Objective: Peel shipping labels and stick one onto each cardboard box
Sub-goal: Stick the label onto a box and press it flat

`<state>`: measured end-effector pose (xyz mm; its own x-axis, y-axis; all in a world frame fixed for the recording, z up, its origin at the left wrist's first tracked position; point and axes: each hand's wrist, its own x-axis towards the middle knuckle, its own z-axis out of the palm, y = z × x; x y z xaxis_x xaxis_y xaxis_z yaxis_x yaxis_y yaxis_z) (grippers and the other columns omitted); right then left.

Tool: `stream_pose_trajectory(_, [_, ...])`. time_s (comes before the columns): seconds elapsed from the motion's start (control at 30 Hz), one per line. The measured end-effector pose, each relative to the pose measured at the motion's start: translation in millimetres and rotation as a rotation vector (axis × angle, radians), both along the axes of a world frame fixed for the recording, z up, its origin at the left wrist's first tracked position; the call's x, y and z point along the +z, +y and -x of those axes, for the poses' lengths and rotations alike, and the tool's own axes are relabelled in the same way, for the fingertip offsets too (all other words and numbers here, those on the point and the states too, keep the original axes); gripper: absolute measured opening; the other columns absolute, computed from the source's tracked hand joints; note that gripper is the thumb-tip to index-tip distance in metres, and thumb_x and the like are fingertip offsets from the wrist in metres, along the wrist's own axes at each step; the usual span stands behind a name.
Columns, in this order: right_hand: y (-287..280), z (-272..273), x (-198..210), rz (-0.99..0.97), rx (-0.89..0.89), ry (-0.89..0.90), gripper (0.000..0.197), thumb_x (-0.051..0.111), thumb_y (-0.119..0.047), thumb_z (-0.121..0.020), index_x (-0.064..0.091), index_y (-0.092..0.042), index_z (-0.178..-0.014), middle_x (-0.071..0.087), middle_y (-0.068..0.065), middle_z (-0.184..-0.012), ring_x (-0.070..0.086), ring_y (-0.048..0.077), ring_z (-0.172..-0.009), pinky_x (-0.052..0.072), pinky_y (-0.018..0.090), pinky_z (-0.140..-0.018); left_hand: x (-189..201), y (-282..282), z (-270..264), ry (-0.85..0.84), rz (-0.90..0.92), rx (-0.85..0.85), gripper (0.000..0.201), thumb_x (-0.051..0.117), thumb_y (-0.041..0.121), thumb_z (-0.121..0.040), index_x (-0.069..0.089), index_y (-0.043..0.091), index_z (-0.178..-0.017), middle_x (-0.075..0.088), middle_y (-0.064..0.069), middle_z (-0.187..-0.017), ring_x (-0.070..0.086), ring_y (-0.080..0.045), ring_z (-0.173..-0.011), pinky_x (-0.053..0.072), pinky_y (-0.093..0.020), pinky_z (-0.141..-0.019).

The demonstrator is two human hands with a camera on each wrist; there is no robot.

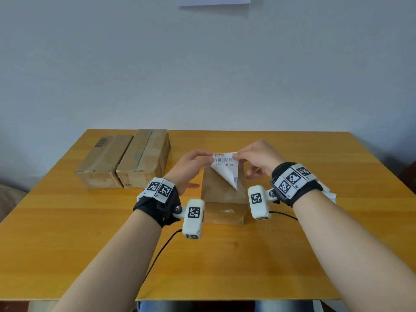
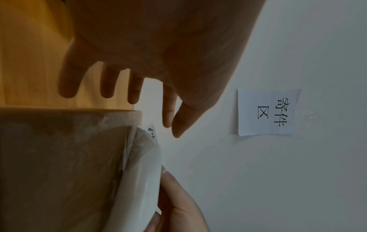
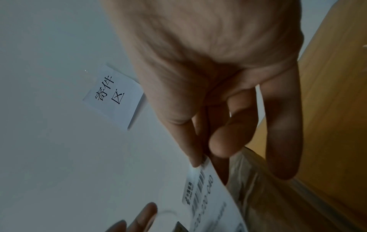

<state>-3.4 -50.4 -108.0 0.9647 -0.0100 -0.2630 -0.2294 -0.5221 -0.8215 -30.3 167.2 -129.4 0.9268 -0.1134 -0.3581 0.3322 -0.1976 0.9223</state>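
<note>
Label [image 1: 225, 164], barcode, "040" readable, pinched by both hands: left [image 1: 190, 168], right [image 1: 258, 159], above box [image 1: 221, 199].

Half-peeled label [image 1: 225, 167] over upright box [image 1: 221, 194]

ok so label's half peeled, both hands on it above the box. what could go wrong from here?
1. The shipping label hangs folded, its lower corner drooping toward the box; it might stick to itself or touch down crooked.
2. The right hand and left hand pinch only the top corners, so the paper may tear or wrinkle.
3. Nothing steadies the box, which could shift on pressing.
</note>
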Motion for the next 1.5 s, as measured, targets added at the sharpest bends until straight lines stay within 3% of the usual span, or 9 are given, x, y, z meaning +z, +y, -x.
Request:
stream_pose_trajectory(0.2, [0.2,0.5,0.2,-0.022,-0.009,-0.028,0.015,0.074,-0.020,-0.096,0.078,-0.013,-0.109,0.077,0.008,-0.097,0.061,0.018,-0.052,0.063,0.035,-0.055,4.1,-2.2,4.2,-0.026,-0.011,-0.062,0.032,0.064,0.054,-0.100,0.073,0.039,-0.127,0.055,0.009,-0.147,0.045,-0.025,-0.139,0.042,-0.059,-0.116])
stream_pose_trajectory(0.43, [1.6,-1.8,1.1,-0.028,-0.006,0.000,0.015,0.073,-0.019,-0.097,0.075,-0.012,-0.110,0.077,0.007,-0.099,0.058,0.016,-0.047,0.066,0.041,-0.066,3.0,0.5,8.8,-0.006,-0.078,-0.030,0.036,0.063,0.057,-0.099,0.084,0.028,-0.097,0.055,0.010,-0.149,0.044,-0.025,-0.138,0.045,-0.051,-0.105])
stream_pose_trajectory(0.63, [0.3,-3.9,4.3,-0.005,-0.003,-0.009,0.013,0.073,-0.024,-0.098,0.078,-0.015,-0.105,0.073,0.009,-0.089,0.067,0.021,-0.061,0.065,0.037,-0.061,0.9,-0.9,15.0,-0.025,-0.094,-0.020,0.028,0.066,0.052,-0.099,0.079,0.027,-0.103,0.058,0.008,-0.140,0.047,-0.025,-0.134,0.047,-0.052,-0.109])
stream_pose_trajectory(0.77, [1.5,-4.1,6.3,0.013,0.016,-0.013,0.011,0.071,-0.025,-0.098,0.079,-0.018,-0.103,0.075,0.010,-0.093,0.072,0.022,-0.067,0.065,0.037,-0.062,5.2,-5.6,13.6,-0.070,-0.050,0.029,0.020,0.066,0.047,-0.101,0.069,0.039,-0.119,0.055,0.008,-0.138,0.048,-0.023,-0.129,0.048,-0.051,-0.106])
stream_pose_trajectory(0.87, [2.1,-3.3,6.7,0.037,0.028,-0.026,0.011,0.072,-0.024,-0.098,0.078,-0.017,-0.102,0.077,0.008,-0.092,0.071,0.021,-0.068,0.065,0.037,-0.062,8.6,-8.6,12.2,-0.070,-0.010,0.036,0.025,0.063,0.043,-0.103,0.066,0.038,-0.128,0.057,0.016,-0.123,0.047,-0.019,-0.118,0.046,-0.055,-0.112])
stream_pose_trajectory(1.03, [0.1,-4.6,6.8,0.028,0.028,-0.039,0.007,0.074,-0.020,-0.096,0.076,-0.016,-0.101,0.078,0.005,-0.096,0.065,0.017,-0.058,0.064,0.037,-0.062,11.4,-14.8,13.5,-0.049,-0.048,0.002,0.018,0.058,0.048,-0.105,0.068,0.036,-0.114,0.060,0.021,-0.108,0.050,0.001,-0.097,0.044,-0.052,-0.115])
stream_pose_trajectory(1.2, [-2.6,-7.2,5.9,0.011,0.015,-0.022,0.012,0.072,-0.018,-0.098,0.075,-0.012,-0.107,0.079,0.007,-0.096,0.065,0.018,-0.056,0.067,0.045,-0.074,6.6,-12.0,13.0,-0.015,-0.037,0.010,0.038,0.057,0.049,-0.106,0.079,0.019,-0.115,0.063,0.020,-0.102,0.052,0.001,-0.093,0.045,-0.047,-0.112])
stream_pose_trajectory(1.33, [-3.4,-8.7,3.5,0.006,0.018,-0.011,0.011,0.072,-0.019,-0.098,0.075,-0.013,-0.106,0.079,0.007,-0.097,0.065,0.018,-0.057,0.067,0.043,-0.073,-3.3,-3.8,13.1,-0.026,-0.051,-0.053,0.036,0.066,0.053,-0.099,0.081,0.024,-0.114,0.070,0.017,-0.113,0.055,-0.001,-0.104,0.045,-0.051,-0.114])
stream_pose_trajectory(1.5, [-2.1,-10.8,1.6,-0.004,0.017,0.018,0.008,0.074,-0.020,-0.097,0.073,-0.015,-0.103,0.079,0.009,-0.099,0.064,0.018,-0.058,0.066,0.041,-0.072,-16.9,6.1,12.1,-0.039,-0.056,-0.123,0.026,0.085,0.045,-0.086,0.084,0.028,-0.106,0.078,0.008,-0.120,0.067,-0.018,-0.122,0.050,-0.054,-0.112])
